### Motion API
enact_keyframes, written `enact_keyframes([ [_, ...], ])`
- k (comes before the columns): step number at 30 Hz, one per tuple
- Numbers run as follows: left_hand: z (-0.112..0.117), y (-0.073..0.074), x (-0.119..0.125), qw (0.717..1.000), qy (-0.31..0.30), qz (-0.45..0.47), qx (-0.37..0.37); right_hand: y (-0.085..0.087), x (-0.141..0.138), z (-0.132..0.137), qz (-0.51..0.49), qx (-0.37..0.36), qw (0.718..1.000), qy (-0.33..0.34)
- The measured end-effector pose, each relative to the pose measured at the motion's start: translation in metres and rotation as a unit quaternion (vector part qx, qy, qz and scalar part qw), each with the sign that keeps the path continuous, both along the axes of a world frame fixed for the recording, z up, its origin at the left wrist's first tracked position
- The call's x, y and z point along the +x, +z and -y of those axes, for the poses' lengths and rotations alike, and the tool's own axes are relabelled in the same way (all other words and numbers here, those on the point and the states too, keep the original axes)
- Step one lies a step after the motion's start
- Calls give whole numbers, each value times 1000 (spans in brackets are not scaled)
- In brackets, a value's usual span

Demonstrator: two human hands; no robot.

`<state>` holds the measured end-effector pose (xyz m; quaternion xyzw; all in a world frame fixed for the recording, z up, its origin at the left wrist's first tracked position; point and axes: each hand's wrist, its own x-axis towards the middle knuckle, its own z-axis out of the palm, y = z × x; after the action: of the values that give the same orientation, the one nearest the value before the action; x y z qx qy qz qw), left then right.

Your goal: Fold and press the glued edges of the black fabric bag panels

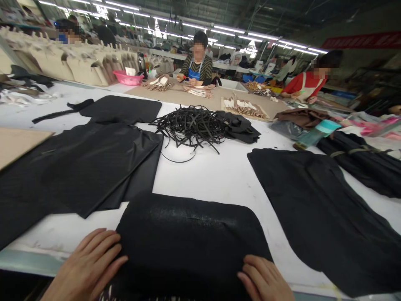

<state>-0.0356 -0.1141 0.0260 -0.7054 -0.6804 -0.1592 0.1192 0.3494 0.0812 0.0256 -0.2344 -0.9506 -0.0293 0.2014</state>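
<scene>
A black sheet panel with rounded far corners (191, 242) spans the near edge of the table, its lower part hanging toward me. My left hand (92, 261) grips its left edge, with the fingers close together. On the opposite edge, my right hand (265, 276) holds the panel with bent fingers. Which fingers go beneath the material is hidden. Left of the panel lies a spread of larger black sheets (84, 167), overlapping one another. Another long black piece (322, 209) rests flat to the right.
Beyond the panel, a tangled heap of thin black strips (191, 125) lies on the white tabletop (206, 175). A teal-lidded bottle (318, 133) leans at the right. A pink basin (128, 77) and rows of beige bags (78, 62) stand farther back. Several people sit across the table.
</scene>
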Motion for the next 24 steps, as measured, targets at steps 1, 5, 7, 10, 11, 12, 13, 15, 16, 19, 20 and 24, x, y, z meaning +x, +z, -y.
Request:
enact_keyframes([
  [1, -14, 7, 3, 1000, -17, 7, 1, 6, -11, -4, -6, -38, 999, -25],
  [5, -78, 25, 18, 997, -21, 51, -54, 22, -66, -25, -3, -128, 987, -92],
  [7, -107, 26, 24, 991, -20, 74, -107, 25, -93, -39, 19, -140, 985, -94],
  [10, -137, 24, 26, 983, -4, 86, -164, 25, -120, -56, 69, -147, 983, -87],
  [11, -143, 24, 25, 980, 4, 86, -181, 26, -125, -61, 87, -150, 981, -88],
  [12, -147, 25, 23, 976, 12, 88, -197, 26, -128, -64, 102, -156, 978, -89],
  [13, -149, 25, 21, 973, 18, 92, -211, 27, -130, -67, 117, -164, 975, -91],
  [15, -150, 26, 15, 966, 25, 108, -233, 30, -130, -73, 134, -195, 967, -99],
  [16, -151, 27, 13, 963, 27, 119, -240, 31, -129, -77, 135, -219, 961, -104],
  [19, -153, 28, 7, 956, 25, 147, -252, 33, -125, -87, 124, -297, 941, -106],
  [20, -154, 28, 6, 955, 22, 152, -254, 32, -124, -91, 121, -315, 936, -100],
  [24, -159, 24, 7, 958, 15, 154, -243, 24, -127, -100, 85, -308, 944, -83],
])
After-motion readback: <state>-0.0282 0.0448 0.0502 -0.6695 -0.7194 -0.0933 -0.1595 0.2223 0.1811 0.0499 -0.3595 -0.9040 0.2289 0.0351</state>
